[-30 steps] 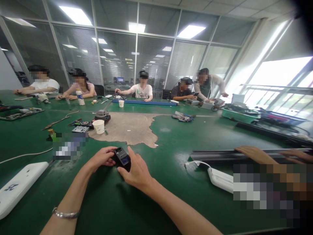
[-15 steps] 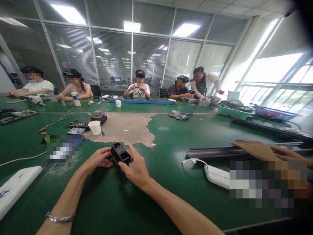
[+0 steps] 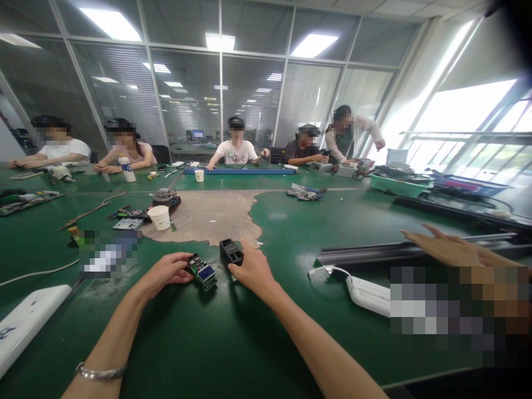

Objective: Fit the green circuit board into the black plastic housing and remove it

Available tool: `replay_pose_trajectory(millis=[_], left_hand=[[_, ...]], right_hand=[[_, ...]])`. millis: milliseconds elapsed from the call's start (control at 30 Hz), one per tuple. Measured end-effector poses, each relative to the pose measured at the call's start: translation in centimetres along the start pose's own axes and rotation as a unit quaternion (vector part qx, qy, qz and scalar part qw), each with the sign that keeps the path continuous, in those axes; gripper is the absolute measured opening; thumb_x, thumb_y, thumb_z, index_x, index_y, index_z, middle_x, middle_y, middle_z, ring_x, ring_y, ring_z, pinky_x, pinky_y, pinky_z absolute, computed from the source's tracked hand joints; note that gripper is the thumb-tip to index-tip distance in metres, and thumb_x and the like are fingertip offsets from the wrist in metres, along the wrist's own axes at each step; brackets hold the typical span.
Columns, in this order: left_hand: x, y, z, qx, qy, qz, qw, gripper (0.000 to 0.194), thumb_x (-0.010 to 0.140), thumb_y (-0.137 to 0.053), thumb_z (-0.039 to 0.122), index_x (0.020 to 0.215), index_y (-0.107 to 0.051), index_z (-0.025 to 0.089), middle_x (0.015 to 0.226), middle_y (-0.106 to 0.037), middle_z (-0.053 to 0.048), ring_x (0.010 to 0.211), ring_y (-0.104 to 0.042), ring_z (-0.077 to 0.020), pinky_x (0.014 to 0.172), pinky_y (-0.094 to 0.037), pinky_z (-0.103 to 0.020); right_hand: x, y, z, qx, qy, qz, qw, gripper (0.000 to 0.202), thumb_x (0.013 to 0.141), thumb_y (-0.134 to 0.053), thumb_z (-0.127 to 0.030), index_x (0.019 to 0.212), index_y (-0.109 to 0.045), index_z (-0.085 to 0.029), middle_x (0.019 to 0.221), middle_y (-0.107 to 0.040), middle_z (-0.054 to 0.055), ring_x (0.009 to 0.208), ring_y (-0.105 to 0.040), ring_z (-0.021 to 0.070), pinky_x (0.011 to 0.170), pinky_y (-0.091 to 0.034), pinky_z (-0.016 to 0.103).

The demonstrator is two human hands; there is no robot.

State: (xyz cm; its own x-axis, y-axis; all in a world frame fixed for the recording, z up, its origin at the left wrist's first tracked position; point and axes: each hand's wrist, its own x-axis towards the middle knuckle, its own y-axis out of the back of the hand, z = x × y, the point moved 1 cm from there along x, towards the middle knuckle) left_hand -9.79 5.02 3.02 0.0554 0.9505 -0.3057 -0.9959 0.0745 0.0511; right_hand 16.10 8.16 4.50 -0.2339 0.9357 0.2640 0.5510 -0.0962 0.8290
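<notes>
My left hand [image 3: 172, 270] is closed on the edge of a green circuit board [image 3: 203, 273], which carries a small dark-blue screen and several parts. To its right, my right hand [image 3: 254, 269] grips a black plastic housing [image 3: 231, 252] between thumb and fingers. The housing has rectangular openings in its face. A short gap separates the board from the housing, and both are held just above the green table [image 3: 187, 343]. Part of the housing is hidden behind my right fingers.
A paper cup [image 3: 159, 218] stands beyond my left hand, near electronic parts. At right, another person's hand [image 3: 449, 249] is over dark metal rails [image 3: 357, 255], with a white power bank [image 3: 368, 296] in front. A larger white device [image 3: 33, 321] lies at left. Several people sit across the table.
The black housing has come off the circuit board. My right hand has carried it to the right, while the board stays in my left hand and is now exposed.
</notes>
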Motion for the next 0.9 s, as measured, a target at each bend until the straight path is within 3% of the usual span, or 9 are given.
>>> replay_pose_trajectory(millis=[133,300,500,633,900], left_hand=[[-0.1,0.0,0.0,0.003,0.000,-0.012,1.000,0.053,0.072,-0.067,0.026,0.122,-0.055,0.013,0.107,-0.066,-0.014,0.083,-0.069,-0.0188,0.080,-0.055,-0.032],[-0.1,0.0,-0.1,0.005,-0.010,-0.034,0.999,0.047,0.070,-0.069,0.023,0.115,-0.059,0.012,0.106,-0.067,-0.013,0.086,-0.068,-0.0179,0.083,-0.054,-0.030],[-0.2,0.0,0.0,-0.013,-0.012,-0.031,0.999,0.048,0.069,-0.071,0.025,0.114,-0.060,0.012,0.105,-0.067,-0.013,0.083,-0.067,-0.0173,0.082,-0.053,-0.030],[-0.3,-0.2,0.0,-0.022,-0.031,-0.045,0.998,0.045,0.070,-0.069,0.024,0.112,-0.061,0.012,0.104,-0.067,-0.012,0.085,-0.066,-0.0167,0.084,-0.051,-0.030],[-0.8,-0.5,0.5,-0.026,-0.082,-0.062,0.994,0.044,0.068,-0.062,0.014,0.112,-0.061,0.015,0.110,-0.065,-0.011,0.095,-0.064,-0.0199,0.086,-0.049,-0.032]], right_hand=[[-0.4,0.1,-0.2,-0.050,0.013,-0.040,0.998,0.083,0.070,-0.064,-0.035,0.140,-0.027,-0.009,0.107,-0.062,0.018,0.097,-0.059,0.0314,0.080,-0.044,0.039],[-0.3,-0.1,-0.1,-0.026,0.034,-0.033,0.999,0.084,0.071,-0.063,-0.032,0.142,-0.025,-0.010,0.116,-0.058,0.019,0.105,-0.056,0.0306,0.086,-0.042,0.038],[-0.3,0.8,-2.0,0.134,0.080,0.037,0.987,0.075,0.078,-0.056,-0.031,0.144,-0.024,-0.012,0.107,-0.064,0.012,0.096,-0.060,0.0248,0.085,-0.045,0.036],[-1.0,1.3,-4.0,0.207,0.108,0.029,0.972,0.074,0.077,-0.058,-0.032,0.143,-0.027,-0.016,0.101,-0.067,0.007,0.091,-0.062,0.0226,0.082,-0.046,0.034],[-1.9,0.1,-5.8,0.152,0.152,-0.002,0.977,0.078,0.076,-0.060,-0.034,0.143,-0.026,-0.015,0.107,-0.064,0.010,0.098,-0.059,0.0258,0.086,-0.044,0.036]])
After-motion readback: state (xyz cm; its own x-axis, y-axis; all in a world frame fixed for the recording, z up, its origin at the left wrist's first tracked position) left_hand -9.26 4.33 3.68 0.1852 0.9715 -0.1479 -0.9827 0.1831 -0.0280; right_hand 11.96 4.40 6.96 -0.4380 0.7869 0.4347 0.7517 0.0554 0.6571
